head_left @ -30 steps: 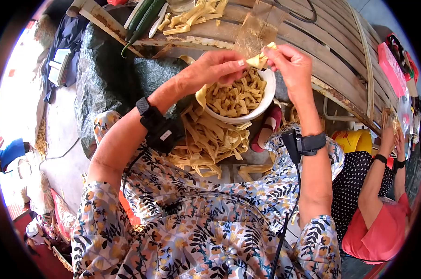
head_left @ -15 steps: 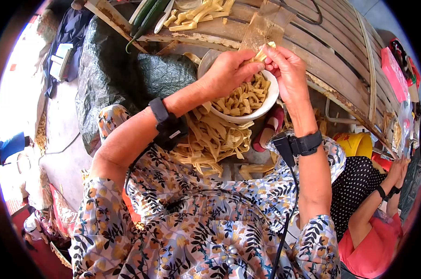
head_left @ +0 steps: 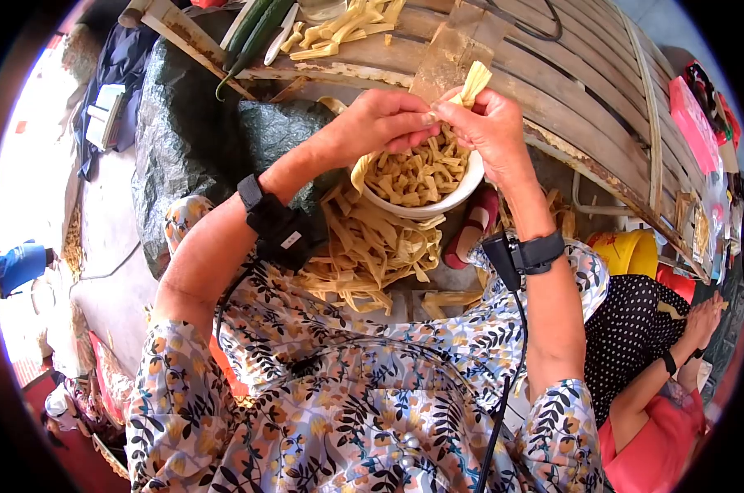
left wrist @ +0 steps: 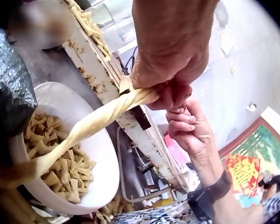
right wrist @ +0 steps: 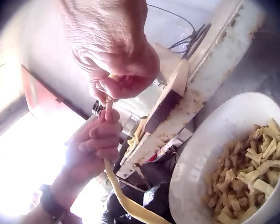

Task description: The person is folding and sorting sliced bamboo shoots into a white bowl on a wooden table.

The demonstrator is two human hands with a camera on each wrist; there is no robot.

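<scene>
My left hand [head_left: 380, 123] pinches a soft, pale yellow strip [left wrist: 98, 119] that looks like tofu skin. In the left wrist view the strip is twisted like a rope and its long tail hangs down across the bowl. Fingertips nearly together with the left ones, my right hand [head_left: 495, 127] grips the same strip near its end. A fanned-out strip end [head_left: 475, 82] sticks up above the right thumb. Beneath both hands is a white bowl [head_left: 473, 177], partly filled with short knotted yellow pieces [right wrist: 249, 172]. The part between the fingertips is mostly hidden.
A heap of loose yellow strips [head_left: 372, 246] lies below the bowl. More yellow pieces [head_left: 347, 31] and green cucumbers [head_left: 255, 37] are on the slatted wooden bench [head_left: 569, 99]. Dark plastic sheeting [head_left: 175, 140] stands at left. Another person's hands [head_left: 702, 320] show at right.
The left hand moved right toward the other hand, then back left. The right hand shifted slightly left and down. A longer fanned end of the strip now shows above the right hand.
</scene>
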